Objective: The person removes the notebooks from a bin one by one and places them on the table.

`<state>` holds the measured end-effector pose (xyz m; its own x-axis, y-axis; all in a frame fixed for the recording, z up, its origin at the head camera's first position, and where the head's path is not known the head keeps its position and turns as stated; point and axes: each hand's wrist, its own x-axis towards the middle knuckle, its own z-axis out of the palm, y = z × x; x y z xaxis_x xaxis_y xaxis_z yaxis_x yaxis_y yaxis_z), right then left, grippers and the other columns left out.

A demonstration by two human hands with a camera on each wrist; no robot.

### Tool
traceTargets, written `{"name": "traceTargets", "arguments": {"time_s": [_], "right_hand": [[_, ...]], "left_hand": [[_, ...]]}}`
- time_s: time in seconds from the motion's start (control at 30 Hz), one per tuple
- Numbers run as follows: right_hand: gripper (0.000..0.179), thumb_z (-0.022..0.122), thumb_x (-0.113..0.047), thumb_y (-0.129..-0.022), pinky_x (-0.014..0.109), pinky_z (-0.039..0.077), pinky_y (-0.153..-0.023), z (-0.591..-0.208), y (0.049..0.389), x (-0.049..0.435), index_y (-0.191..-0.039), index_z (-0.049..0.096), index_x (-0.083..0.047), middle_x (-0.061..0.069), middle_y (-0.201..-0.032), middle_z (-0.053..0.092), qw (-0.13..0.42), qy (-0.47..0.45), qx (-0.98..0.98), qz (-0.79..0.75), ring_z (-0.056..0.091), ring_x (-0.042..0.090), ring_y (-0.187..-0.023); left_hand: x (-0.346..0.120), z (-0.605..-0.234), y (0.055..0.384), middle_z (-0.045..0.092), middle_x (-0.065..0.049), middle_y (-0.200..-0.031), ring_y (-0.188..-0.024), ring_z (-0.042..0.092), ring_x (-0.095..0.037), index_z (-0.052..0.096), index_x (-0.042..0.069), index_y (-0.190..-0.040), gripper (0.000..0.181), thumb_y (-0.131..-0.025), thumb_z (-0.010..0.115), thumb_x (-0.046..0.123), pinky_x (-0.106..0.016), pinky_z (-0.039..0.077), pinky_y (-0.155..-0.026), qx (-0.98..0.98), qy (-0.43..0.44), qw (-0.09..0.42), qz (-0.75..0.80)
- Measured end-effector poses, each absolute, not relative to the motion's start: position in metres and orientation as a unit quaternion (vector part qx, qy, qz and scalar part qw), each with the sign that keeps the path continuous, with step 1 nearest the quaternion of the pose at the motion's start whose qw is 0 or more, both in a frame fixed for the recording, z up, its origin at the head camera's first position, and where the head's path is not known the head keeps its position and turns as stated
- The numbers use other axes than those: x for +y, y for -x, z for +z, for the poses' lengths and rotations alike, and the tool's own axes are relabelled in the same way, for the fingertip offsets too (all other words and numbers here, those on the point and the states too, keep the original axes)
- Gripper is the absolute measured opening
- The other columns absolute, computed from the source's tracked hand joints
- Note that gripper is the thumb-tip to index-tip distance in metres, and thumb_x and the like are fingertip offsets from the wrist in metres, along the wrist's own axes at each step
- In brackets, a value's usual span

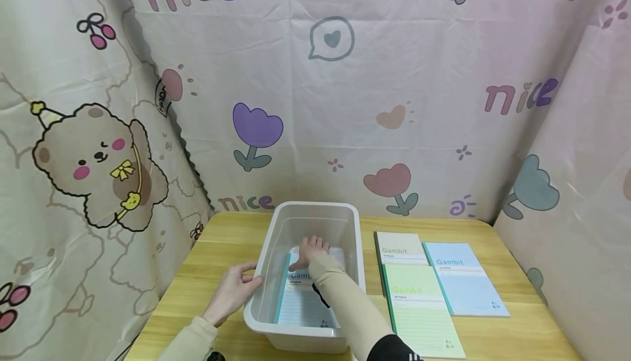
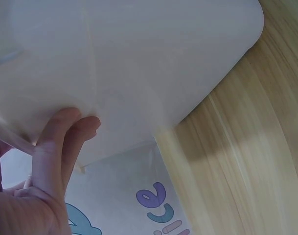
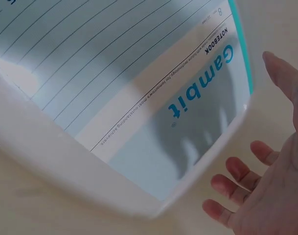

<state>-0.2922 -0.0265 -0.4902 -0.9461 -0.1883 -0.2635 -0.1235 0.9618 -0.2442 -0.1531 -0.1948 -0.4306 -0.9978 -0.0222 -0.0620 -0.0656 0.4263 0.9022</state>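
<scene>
A white plastic bin (image 1: 357,262) stands on the table, and a blue Gambit notebook (image 1: 300,301) lies flat on its floor. My left hand (image 1: 235,291) holds the bin's left rim, thumb at the edge. In the left wrist view, fingers (image 2: 56,147) bend against the outside wall of the bin (image 2: 124,73). Inside the bin, my right hand (image 1: 311,251) is over the far end of the notebook, fingers spread. The right wrist view has that hand (image 3: 266,196) holding nothing, a gap between it and the notebook (image 3: 139,98).
Right of the bin lie a white notebook (image 1: 400,245), a green notebook (image 1: 421,317) overlapping it, and a blue notebook (image 1: 468,281). The wooden table (image 1: 236,235) ends at a patterned cloth (image 1: 320,103) behind; similar cloth hangs on both sides.
</scene>
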Motion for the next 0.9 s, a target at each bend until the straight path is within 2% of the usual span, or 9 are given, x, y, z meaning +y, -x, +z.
{"name": "traceTargets", "arguments": {"time_s": [0.2,0.43,0.53,0.67,0.9], "right_hand": [[0.095,0.082,-0.058,-0.075,0.054,0.036,-0.121,-0.496,0.294,-0.026,-0.145,0.043,-0.007,0.018,-0.148,0.046,0.155,0.085,0.979,-0.104,0.042,0.035,-0.140],[0.101,0.082,-0.058,-0.074,0.053,0.032,-0.125,-0.504,0.294,-0.024,-0.151,0.038,-0.009,0.017,-0.158,0.038,0.168,0.084,0.977,-0.099,0.035,0.035,-0.149],[0.098,0.080,-0.059,-0.075,0.052,0.034,-0.123,-0.504,0.292,-0.024,-0.150,0.039,-0.011,0.016,-0.159,0.038,0.174,0.086,0.978,-0.074,0.035,0.034,-0.149],[0.093,0.078,-0.061,-0.076,0.050,0.038,-0.119,-0.505,0.291,-0.026,-0.146,0.043,-0.012,0.015,-0.155,0.042,0.176,0.089,0.979,-0.043,0.039,0.032,-0.145],[0.091,0.081,-0.058,-0.074,0.053,0.037,-0.120,-0.511,0.293,-0.026,-0.143,0.045,-0.011,0.016,-0.150,0.043,0.163,0.096,0.981,-0.048,0.040,0.034,-0.143]], "left_hand": [[-0.195,-0.430,0.153,0.070,-0.035,-0.113,-0.093,0.075,-0.041,0.055,-0.014,-0.132,0.045,-0.091,0.062,0.003,-0.044,0.067,-0.068,0.844,0.028,0.020,0.535],[-0.195,-0.431,0.154,0.070,-0.034,-0.111,-0.092,0.075,-0.040,0.055,-0.014,-0.133,0.046,-0.091,0.062,0.003,-0.043,0.067,-0.068,0.844,0.034,0.020,0.535],[-0.194,-0.432,0.154,0.071,-0.034,-0.111,-0.092,0.075,-0.040,0.055,-0.014,-0.133,0.046,-0.091,0.062,0.002,-0.044,0.067,-0.068,0.844,0.034,0.021,0.535],[-0.194,-0.432,0.154,0.070,-0.033,-0.112,-0.092,0.075,-0.040,0.055,-0.013,-0.133,0.046,-0.091,0.062,0.002,-0.043,0.067,-0.068,0.845,0.034,0.021,0.534],[-0.195,-0.431,0.153,0.070,-0.034,-0.111,-0.092,0.075,-0.040,0.053,-0.015,-0.134,0.047,-0.091,0.061,0.003,-0.043,0.067,-0.068,0.842,0.027,0.026,0.538]]}}
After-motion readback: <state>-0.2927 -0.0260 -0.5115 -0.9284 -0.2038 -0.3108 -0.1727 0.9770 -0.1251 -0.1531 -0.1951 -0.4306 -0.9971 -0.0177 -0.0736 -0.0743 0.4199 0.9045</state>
